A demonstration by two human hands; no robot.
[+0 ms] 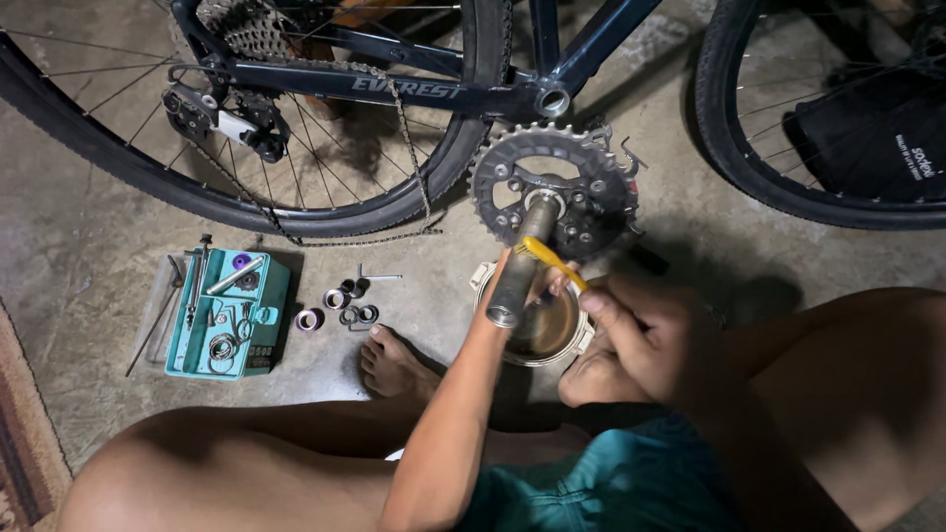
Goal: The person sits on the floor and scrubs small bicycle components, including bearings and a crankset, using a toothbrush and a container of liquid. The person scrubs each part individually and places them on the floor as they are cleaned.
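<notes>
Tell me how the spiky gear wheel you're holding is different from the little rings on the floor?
The dark toothed metal chainring is large, jagged-edged, and held up by its grey axle in the left hand. The small silver and purple rings are tiny, smooth-edged, and lie flat on the concrete floor, untouched. Both are round metal bicycle parts with open centres.

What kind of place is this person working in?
Probably a home floor used for bike repair, not a shop: bare concrete floor, a bicycle lying close, a teal tray of small parts, and a rug edge beside the seated person.
</notes>
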